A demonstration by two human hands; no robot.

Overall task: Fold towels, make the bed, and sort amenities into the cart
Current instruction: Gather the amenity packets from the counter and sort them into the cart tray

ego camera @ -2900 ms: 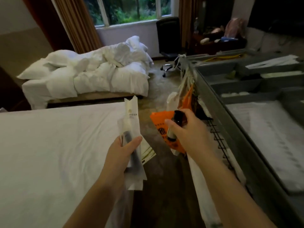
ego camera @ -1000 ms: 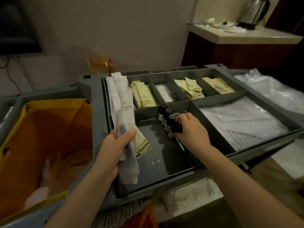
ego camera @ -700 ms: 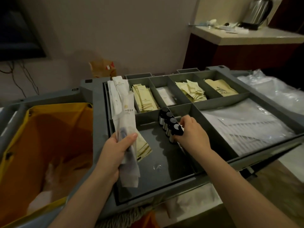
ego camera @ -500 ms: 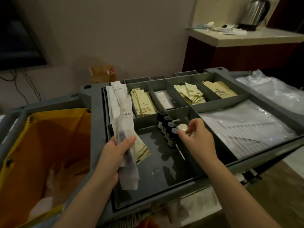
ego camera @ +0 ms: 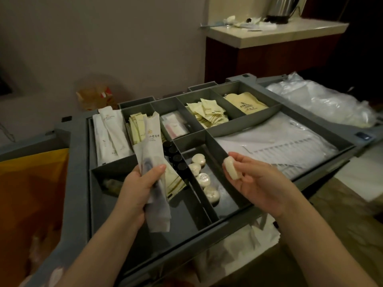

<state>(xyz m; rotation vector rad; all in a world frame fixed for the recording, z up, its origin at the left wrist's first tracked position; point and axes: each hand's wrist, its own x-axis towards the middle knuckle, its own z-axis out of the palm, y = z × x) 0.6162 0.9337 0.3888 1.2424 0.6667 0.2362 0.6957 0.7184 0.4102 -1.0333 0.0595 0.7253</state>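
**A:** Head view. Step in hand: sorting amenities into the cart tray (ego camera: 78,146). No towels or bed in shot.

**B:** Right grip (ego camera: 263,183)?

**A:** Palm up, pinching one wrapped soap (ego camera: 231,169) between thumb and fingertips. Held over the right wall of the narrow compartment by the tray's front edge. Four row soaps (ego camera: 204,179) lying in there.

**B:** Left grip (ego camera: 137,189)?

**A:** Curled round a bundle of long white packets (ego camera: 152,146), held upright over the front-left compartment, just beside the dark bottles (ego camera: 176,156).

**B:** Next?

**A:** Likely: lower soap into the row, let go. Then packets to the back-left slot, onto the stacked white packets (ego camera: 109,133).
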